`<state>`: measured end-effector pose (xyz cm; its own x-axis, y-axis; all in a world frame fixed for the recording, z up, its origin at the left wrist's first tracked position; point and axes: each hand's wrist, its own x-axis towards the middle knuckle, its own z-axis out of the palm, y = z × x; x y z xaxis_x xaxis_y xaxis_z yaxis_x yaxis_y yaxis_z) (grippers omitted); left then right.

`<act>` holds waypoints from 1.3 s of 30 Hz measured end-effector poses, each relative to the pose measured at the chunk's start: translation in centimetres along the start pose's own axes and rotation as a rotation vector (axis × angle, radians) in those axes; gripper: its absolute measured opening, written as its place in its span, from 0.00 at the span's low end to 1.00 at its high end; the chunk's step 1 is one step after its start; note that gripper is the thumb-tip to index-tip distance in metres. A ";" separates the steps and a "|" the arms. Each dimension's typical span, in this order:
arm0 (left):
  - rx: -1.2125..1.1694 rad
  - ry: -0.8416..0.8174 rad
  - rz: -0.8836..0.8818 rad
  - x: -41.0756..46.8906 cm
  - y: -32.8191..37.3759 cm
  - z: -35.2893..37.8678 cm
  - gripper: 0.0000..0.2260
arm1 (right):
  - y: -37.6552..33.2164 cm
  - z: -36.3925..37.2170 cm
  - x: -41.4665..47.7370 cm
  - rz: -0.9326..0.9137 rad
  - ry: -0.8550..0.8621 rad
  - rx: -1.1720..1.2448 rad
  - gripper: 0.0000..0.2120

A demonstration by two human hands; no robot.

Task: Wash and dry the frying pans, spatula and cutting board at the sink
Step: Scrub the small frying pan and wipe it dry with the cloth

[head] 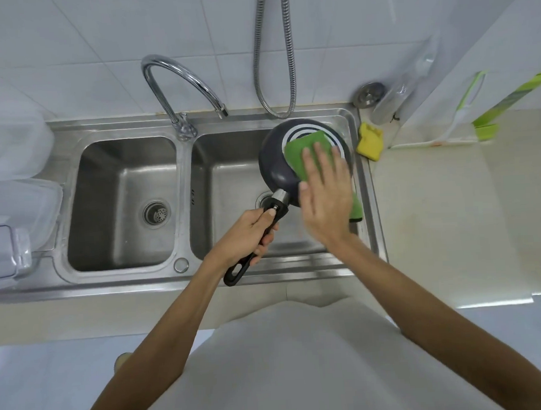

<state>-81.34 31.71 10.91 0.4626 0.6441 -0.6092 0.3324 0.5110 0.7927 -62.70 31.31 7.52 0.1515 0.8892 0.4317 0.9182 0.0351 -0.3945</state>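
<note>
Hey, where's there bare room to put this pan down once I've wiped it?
The counter right of the sink, in front of the yellow sponge, is bare. The left basin is also free. Crowded: plastic containers fill the sink's left side, and green-trimmed items lean along the right back wall.

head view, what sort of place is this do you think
Probably a home kitchen: a double-bowl steel sink with a curved faucet against white wall tiles, a frying pan held over the right bowl under a green cloth, and a yellow sponge on the counter.
</note>
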 end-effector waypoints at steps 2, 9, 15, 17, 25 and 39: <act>-0.071 0.002 0.006 0.3 0.2 0.9 0.17 | -1.4 0.4 -1.0 -0.167 -0.018 -0.056 0.24; -0.232 -0.061 0.017 -0.1 0.7 0.1 0.16 | 4.2 -1.2 2.1 -0.241 0.035 0.138 0.22; -0.325 -0.083 -0.022 -0.4 0.1 -0.1 0.16 | 6.8 -2.2 5.4 0.147 0.004 0.494 0.20; -0.327 -0.077 -0.018 -0.1 0.4 0.2 0.16 | 5.0 -1.9 4.5 0.022 0.035 0.302 0.21; -0.266 -0.076 0.028 0.1 1.3 0.9 0.17 | 1.6 -2.0 2.6 -0.310 -0.002 -0.007 0.20; -0.090 -0.091 -0.005 -1.4 -0.1 -1.4 0.18 | 7.5 -3.0 11.5 0.760 -0.433 0.630 0.16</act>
<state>-83.19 31.54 11.63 0.5349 0.5893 -0.6055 0.2613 0.5661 0.7818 -52.99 40.48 11.97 0.3471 0.8584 -0.3776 0.2657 -0.4762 -0.8383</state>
